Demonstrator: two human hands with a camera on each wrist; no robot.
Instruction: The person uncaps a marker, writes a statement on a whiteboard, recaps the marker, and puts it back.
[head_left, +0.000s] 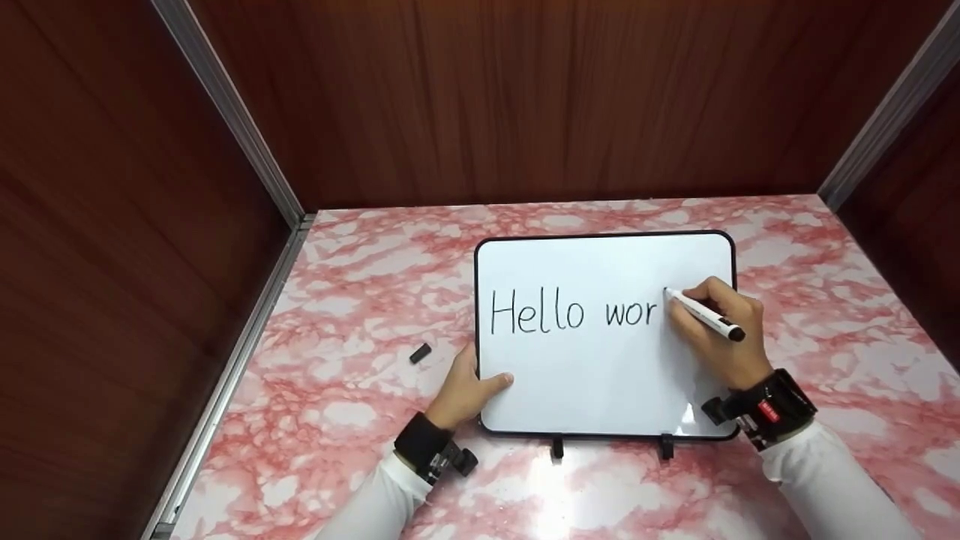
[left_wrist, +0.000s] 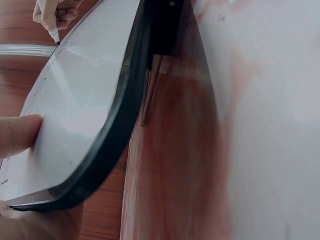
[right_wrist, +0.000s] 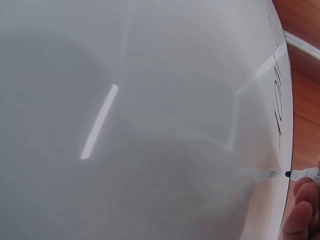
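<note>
A black-framed whiteboard [head_left: 585, 390] stands tilted on the table, with "Hello wor" handwritten across it in black. My left hand [head_left: 466, 386] grips its left edge, the thumb lying on the white face and the other fingers hidden behind. In the left wrist view that thumb [left_wrist: 20, 135] presses on the board's surface near the frame [left_wrist: 112, 120]. Between the thumb and fingers of my right hand [head_left: 724, 330] is a white marker [head_left: 705, 315] with a black end. Its dark tip is right at the board, just right of and above the "r"; the right wrist view shows the marker tip [right_wrist: 288, 174] close to its reflection.
A small black marker cap [head_left: 420, 353] lies on the red-and-white marbled table [head_left: 337, 450], left of the board. Two black feet [head_left: 556, 448] stick out under the board's lower edge. Dark wooden panels [head_left: 525, 105] with metal edging enclose the table at the back and sides.
</note>
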